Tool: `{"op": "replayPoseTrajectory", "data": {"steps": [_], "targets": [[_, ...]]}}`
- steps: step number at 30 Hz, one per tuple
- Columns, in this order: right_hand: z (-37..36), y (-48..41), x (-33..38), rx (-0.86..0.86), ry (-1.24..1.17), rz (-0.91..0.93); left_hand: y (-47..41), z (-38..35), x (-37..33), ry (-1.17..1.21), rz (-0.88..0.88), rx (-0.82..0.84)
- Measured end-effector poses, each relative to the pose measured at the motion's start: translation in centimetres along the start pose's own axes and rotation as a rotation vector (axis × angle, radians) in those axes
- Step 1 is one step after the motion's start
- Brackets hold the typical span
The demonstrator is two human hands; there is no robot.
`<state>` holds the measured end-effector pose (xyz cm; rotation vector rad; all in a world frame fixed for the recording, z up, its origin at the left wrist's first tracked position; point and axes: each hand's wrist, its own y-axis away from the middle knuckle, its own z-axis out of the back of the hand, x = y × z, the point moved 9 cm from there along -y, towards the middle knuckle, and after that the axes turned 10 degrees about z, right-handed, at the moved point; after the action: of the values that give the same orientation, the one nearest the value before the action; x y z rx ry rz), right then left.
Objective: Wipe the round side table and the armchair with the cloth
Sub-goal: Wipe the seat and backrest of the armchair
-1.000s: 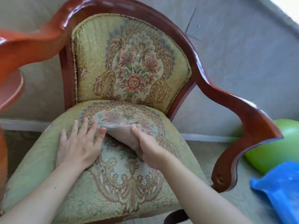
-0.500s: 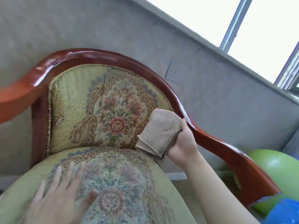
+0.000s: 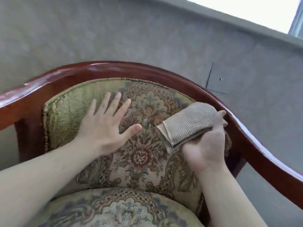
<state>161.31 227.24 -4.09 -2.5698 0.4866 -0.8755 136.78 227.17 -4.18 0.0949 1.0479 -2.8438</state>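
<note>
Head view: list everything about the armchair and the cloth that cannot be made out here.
- Round side table: wholly outside the head view's frame.
- Armchair legs and seat front: cut off by the bottom edge.
- Cloth underside, and whether it touches the backrest: hidden by the cloth itself and the right-hand grip.
- Armrest at the picture's left: its end is cut off by the left edge, and it is blurred.

Soft daylight comes from the blown-out window (image 3: 237, 10) at upper right and lays white glare streaks along the armchair's polished wooden frame (image 3: 246, 133), while the wide-angle picture is slightly soft with motion blur, bowed toward its edges, and only faintly shadowed beside the right hand (image 3: 205, 149).
</note>
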Motion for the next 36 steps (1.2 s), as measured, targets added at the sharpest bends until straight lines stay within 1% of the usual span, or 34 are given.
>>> {"op": "replayPoseTrajectory", "data": {"steps": [3,5,6,8,10,12,14,15,16,18,20,23,26,30,32,33,34,35,36], "targets": [[-0.1,-1.7,-0.1,-0.010,0.014,0.103,-3.1,-0.4,1.4,-0.097,0.027,-0.085],[-0.6,-2.7,-0.1,-0.020,0.123,0.212,-5.4,-0.1,3.2,-0.148,0.066,-0.143],[-1.1,-3.1,-0.1,-0.001,0.246,0.294,-6.3,0.0,4.0,-0.177,0.081,-0.159],[-2.6,-3.6,-0.5,0.085,0.583,0.465,-7.2,-0.4,4.8,-0.271,0.077,-0.176],[-3.8,-4.3,-2.7,0.247,0.938,0.602,-7.3,-1.3,4.8,-0.332,0.055,-0.218],[-3.5,-5.2,-5.9,0.398,1.323,0.638,-7.0,-1.6,4.5,-0.318,0.052,-0.249],[-2.2,-6.2,-8.9,0.476,1.676,0.594,-7.0,-1.6,4.4,-0.278,0.048,-0.273],[-1.7,-6.6,-9.8,0.464,1.785,0.586,-7.1,-1.6,4.4,-0.264,0.040,-0.285],[-1.4,-6.9,-10.3,0.434,1.845,0.590,-7.2,-1.7,4.4,-0.262,0.032,-0.291],[-1.4,-7.0,-11.6,0.408,1.915,0.618,-7.2,-2.2,4.3,-0.266,0.027,-0.286],[-1.3,-6.5,-13.4,0.439,1.988,0.664,-7.2,-2.7,4.2,-0.259,0.025,-0.287],[-1.1,-5.4,-16.4,0.521,2.035,0.657,-7.2,-3.7,4.3,-0.268,0.019,-0.266],[-0.1,-4.0,-18.5,0.560,1.991,0.607,-7.3,-4.5,4.3,-0.320,-0.001,-0.276],[1.4,-1.5,-19.7,0.620,1.973,0.612,-7.4,-4.7,4.5,-0.342,-0.001,-0.288],[1.6,-0.9,-19.3,0.638,1.903,0.613,-7.4,-4.8,4.4,-0.372,-0.004,-0.295],[1.5,-0.6,-18.7,0.624,1.758,0.598,-7.4,-4.8,4.3,-0.387,-0.005,-0.298],[1.6,-0.2,-17.9,0.565,1.529,0.539,-7.4,-4.8,4.3,-0.398,-0.003,-0.298],[1.8,-0.1,-16.8,0.459,1.255,0.458,-7.3,-4.9,4.3,-0.408,0.000,-0.297],[2.3,-0.4,-15.7,0.295,0.973,0.379,-7.3,-4.9,4.3,-0.418,0.003,-0.297]]}}
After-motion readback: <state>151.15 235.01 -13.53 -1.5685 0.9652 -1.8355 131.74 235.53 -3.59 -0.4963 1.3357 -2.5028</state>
